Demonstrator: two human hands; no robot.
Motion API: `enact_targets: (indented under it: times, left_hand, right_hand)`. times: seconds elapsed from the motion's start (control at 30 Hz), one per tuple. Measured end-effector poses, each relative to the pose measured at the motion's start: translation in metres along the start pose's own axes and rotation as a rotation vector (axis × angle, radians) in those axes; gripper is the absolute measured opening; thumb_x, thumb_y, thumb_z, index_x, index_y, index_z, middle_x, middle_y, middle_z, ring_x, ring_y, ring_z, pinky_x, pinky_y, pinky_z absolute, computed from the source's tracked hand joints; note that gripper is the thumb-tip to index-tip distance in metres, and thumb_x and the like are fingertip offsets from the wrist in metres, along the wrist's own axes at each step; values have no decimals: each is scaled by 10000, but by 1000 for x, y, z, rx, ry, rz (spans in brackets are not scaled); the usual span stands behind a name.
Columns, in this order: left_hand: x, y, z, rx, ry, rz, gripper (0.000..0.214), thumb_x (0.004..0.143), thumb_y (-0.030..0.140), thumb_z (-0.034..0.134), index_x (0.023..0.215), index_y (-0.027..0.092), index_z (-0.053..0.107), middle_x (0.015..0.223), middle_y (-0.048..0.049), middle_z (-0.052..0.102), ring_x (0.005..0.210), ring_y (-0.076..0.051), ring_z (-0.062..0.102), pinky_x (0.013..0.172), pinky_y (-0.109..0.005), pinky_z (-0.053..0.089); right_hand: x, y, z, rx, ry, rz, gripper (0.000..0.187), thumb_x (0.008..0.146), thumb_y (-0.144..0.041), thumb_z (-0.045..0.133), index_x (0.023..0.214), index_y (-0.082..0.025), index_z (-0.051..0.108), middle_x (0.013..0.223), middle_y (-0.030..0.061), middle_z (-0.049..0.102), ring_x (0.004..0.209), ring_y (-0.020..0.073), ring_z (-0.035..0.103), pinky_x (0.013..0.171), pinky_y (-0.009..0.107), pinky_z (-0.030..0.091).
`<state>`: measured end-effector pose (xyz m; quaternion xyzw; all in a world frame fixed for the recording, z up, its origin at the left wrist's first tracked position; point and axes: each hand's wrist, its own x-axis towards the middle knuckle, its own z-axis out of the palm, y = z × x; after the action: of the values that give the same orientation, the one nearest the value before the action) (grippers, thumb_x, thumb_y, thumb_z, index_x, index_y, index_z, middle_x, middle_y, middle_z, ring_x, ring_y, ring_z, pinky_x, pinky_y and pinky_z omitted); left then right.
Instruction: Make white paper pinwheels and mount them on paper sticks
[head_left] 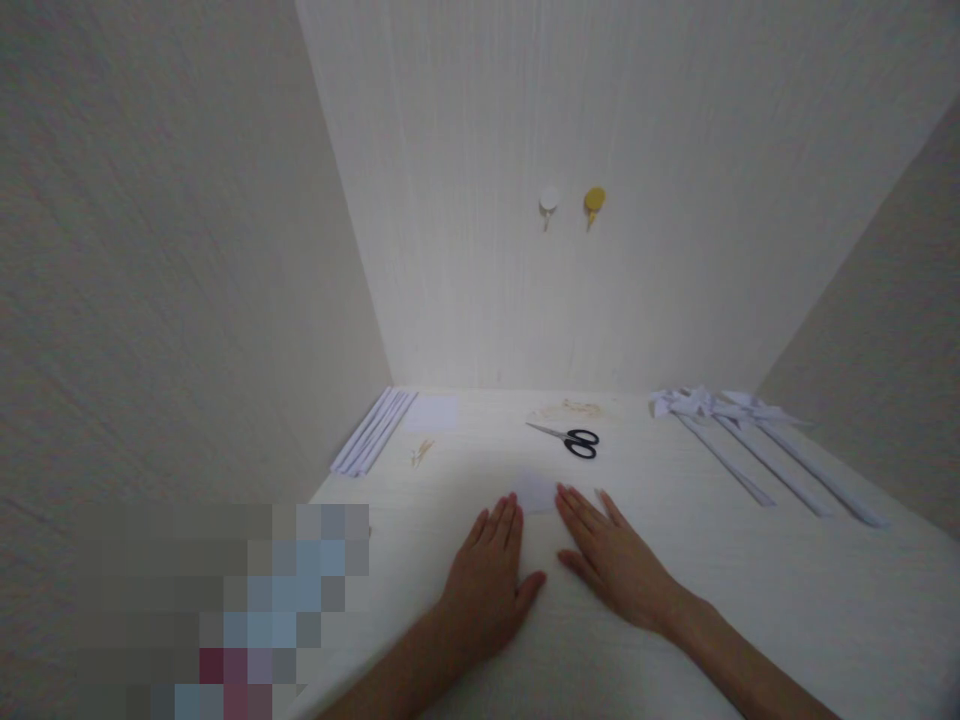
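Evidently partway along — your two flat hands frame a small pale sheet (535, 492) on the bench (480, 445).

Your left hand (491, 575) and right hand (616, 558) lie palm down, thumbs spread away and fingers stretched out, each grip pinching nothing; the fingertips rest at the sheet's left and right edges, near the middle of the bench. To your right, three white rods (780, 462) with folded paper tops (694, 403) look made up, so that share seems done. Left over, as far as you can judge: the plain white rolls (375, 435) and another sheet (431, 413) at far left, with small sticks (424, 452) nearby — and the sheet between your hands, whose folds you cannot make out. Scissors (568, 437) lie just beyond, unheld.
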<state>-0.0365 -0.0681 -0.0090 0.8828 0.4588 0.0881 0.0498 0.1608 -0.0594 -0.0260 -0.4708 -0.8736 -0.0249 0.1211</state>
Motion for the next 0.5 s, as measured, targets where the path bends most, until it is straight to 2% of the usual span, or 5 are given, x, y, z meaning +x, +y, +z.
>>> enact_targets:
  times: [0.17,0.33,0.5]
  left_hand:
    - [7,8,4,-11,49,14,587,827,377,300,1299,32,257,1369,-182,230,1276,-249,170,1031,-412,219]
    - [5,2,-3,-16,1,52,612,829,433,275,1310,57,242,1384,-151,209,1278,-228,179,1034,-388,218]
    - [-8,-12,-10,14,-45,33,614,828,453,268,1322,91,220,1397,-129,183,1285,-212,157,1038,-393,194]
  right_hand:
    - [11,-13,-1,52,-40,-84,496,879,-315,255,1344,-153,197,1387,99,239,1272,194,219,1031,439,188]
    - [14,-15,-10,55,-83,-66,549,858,-403,296,1337,-147,219,1378,99,258,1259,217,252,1023,470,190]
    - [6,-6,-13,47,-94,-38,566,853,-453,275,1334,-159,228,1375,101,265,1253,218,267,1019,478,194]
